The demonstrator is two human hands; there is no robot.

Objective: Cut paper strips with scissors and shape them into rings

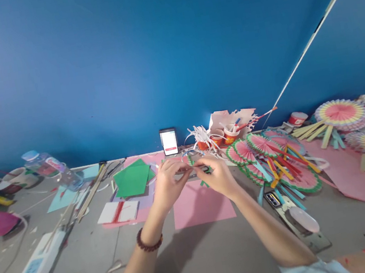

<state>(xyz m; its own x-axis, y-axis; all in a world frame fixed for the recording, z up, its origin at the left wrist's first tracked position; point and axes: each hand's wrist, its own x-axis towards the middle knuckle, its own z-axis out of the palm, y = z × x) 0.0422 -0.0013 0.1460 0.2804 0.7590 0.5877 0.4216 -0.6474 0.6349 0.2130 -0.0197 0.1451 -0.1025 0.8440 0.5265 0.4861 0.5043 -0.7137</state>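
My left hand [171, 183] and my right hand [217, 176] meet over a pink sheet [202, 208] on the grey table. The thumb and fingers of each are pinched together, fingertips nearly touching. Whatever they pinch is too small and blurred to name. Just behind the fingertips shows a strip of pleated pink and green paper [187, 159]; whether the fingers touch it I cannot tell. A few green bits [205, 183] lie below my right fingers. A beaded bracelet [149, 240] circles my left wrist.
A phone [169, 142] stands against the blue partition. Green sheets [133, 179] and a white-and-red pad [120, 212] lie left, near a bottle [56, 168] and power strip [33, 271]. Pleated paper fans [263, 144], paper cups [230, 134] and another phone [273, 198] are right.
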